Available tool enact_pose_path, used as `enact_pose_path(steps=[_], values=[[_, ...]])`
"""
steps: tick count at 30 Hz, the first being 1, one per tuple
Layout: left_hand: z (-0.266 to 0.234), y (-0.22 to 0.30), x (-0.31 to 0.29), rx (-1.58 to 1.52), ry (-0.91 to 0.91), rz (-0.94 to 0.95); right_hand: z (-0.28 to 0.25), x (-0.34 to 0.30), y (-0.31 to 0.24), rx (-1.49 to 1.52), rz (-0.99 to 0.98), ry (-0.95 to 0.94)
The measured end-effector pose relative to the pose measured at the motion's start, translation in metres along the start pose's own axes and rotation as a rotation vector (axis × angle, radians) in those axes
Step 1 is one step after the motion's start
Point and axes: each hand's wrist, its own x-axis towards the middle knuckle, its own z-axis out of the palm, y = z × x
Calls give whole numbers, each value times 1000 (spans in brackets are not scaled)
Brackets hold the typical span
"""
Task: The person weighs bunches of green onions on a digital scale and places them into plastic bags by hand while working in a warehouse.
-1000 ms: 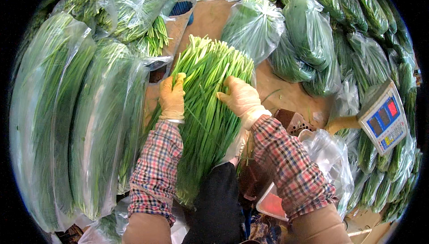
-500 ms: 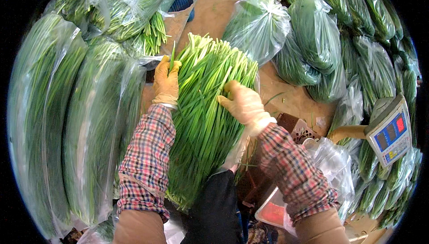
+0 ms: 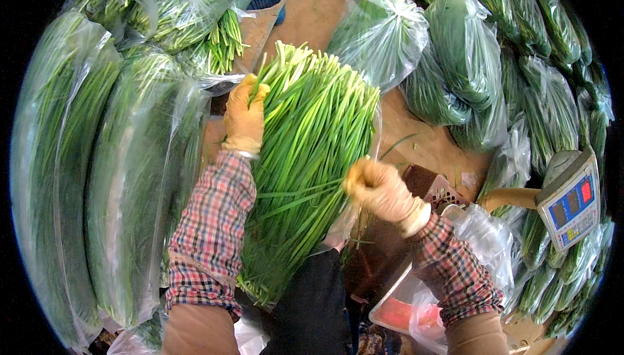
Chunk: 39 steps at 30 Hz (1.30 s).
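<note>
A thick bundle of garlic chives (image 3: 312,121) lies in front of me, pale cut ends at the far side and green leaves toward my lap. At its left edge my left hand (image 3: 245,118), in a tan glove, is closed on chive stalks near the pale ends. My right hand (image 3: 387,192), gloved too, is pinched at the bundle's right edge. A few chive leaves (image 3: 305,192) stretch sideways across the bundle to its fingertips. Clear plastic (image 3: 342,228) shows along the bundle's right side.
Long plastic bags of chives (image 3: 55,173) line the left. More filled bags (image 3: 461,49) crowd the far right. A scale with a lit display (image 3: 571,202) stands at right, near a brown crate (image 3: 422,183) and loose clear bags (image 3: 484,235). Brown floor covering (image 3: 309,17) shows beyond.
My right hand has moved right and toward me, drawing a few chive leaves sideways. My left hand stays at the left edge; the stalk upright in its fingers now leans into the bundle.
</note>
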Motion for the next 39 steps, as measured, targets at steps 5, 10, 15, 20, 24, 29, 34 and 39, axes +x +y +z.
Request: enact_pose_path(steps=[5, 10, 15, 20, 24, 29, 34, 39], values=[[-5, 62, -65, -207, -308, 246, -12, 34, -22, 373, -105, 336], [0, 72, -125, 15, -402, 229, -59, 36, -11, 424, -200, 772], [8, 66, -130, -151, -184, 60, -39, 8, 16, 126, 321, 468], [-3, 59, -126, -222, -169, -184, -10, 8, 27, -153, 635, 206], [-8, 91, -129, -85, -417, 88, 2, -8, 20, -123, 461, 46], [-2, 85, -146, -56, -499, 45, 22, 3, 41, 10, 366, 78], [12, 97, -139, 239, -560, 161, 20, -1, 48, -380, 152, 115], [14, 95, -144, 449, -546, 94, 2, -18, -10, -214, 47, 73]])
